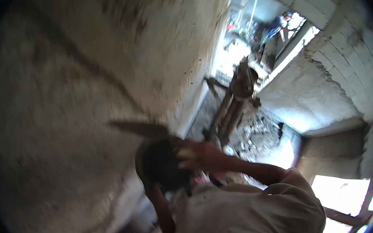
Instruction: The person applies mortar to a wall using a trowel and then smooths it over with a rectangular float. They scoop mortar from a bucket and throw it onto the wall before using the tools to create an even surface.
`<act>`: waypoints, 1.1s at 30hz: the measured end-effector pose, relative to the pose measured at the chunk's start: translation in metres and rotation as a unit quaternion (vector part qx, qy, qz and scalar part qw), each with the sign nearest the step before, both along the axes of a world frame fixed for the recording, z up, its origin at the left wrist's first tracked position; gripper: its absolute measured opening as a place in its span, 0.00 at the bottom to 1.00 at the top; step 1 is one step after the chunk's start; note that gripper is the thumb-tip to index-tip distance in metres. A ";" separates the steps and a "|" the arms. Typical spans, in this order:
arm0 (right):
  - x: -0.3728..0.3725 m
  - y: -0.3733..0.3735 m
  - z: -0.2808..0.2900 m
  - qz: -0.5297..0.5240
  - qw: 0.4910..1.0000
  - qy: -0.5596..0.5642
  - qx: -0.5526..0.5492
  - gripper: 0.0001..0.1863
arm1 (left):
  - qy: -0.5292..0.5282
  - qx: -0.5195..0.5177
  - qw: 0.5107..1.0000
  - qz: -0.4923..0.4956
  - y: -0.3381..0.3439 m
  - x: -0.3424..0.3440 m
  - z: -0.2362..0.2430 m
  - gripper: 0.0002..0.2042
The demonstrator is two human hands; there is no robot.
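My right hand (193, 154) curls over the right rim of a dark round pan (159, 165), held close to a rough grey plastered wall (60, 106). A flat, pointed trowel blade (137, 129) sticks out to the left just above the pan; blur hides which hand grips it. My left forearm (160, 211) rises from below to the pan's underside, and the pan hides that hand. My pale shirt (245, 214) fills the lower middle.
A wooden trestle (232, 105) leans by the wall's foot, with rubble (255, 134) on the floor beside it. A block wall (347, 56) stands at the right. A person in blue (276, 27) is far off past a bright doorway. A lit opening (342, 193) lies lower right.
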State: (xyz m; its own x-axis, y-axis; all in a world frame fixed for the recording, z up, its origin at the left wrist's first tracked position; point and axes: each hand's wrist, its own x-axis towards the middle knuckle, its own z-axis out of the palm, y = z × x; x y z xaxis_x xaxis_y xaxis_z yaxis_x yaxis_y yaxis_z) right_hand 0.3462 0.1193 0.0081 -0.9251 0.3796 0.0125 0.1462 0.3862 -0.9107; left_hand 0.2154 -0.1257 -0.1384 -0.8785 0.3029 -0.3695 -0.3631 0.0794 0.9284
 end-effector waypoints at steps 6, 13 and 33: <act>0.078 -0.013 -0.054 -0.022 0.967 -0.249 0.053 0.17 | -0.024 -0.117 0.992 -0.044 0.025 -0.011 0.033 0.24; 0.074 0.046 -0.139 -0.033 0.985 -0.132 0.105 0.17 | 0.115 -0.156 0.965 -0.177 0.102 -0.004 0.035 0.23; 0.124 0.066 -0.086 -0.047 0.920 -0.216 -0.325 0.18 | -0.107 -0.082 0.976 -0.174 0.188 0.016 0.008 0.28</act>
State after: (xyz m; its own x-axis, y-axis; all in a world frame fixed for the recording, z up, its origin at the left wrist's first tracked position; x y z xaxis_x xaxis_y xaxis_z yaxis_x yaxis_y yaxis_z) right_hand 0.4704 0.1850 -0.0783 -0.7538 0.2548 -0.6057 0.5530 -0.2519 -0.7942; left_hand 0.2313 0.0619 -0.1301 -0.6311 0.4908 -0.6007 -0.4712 0.3725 0.7995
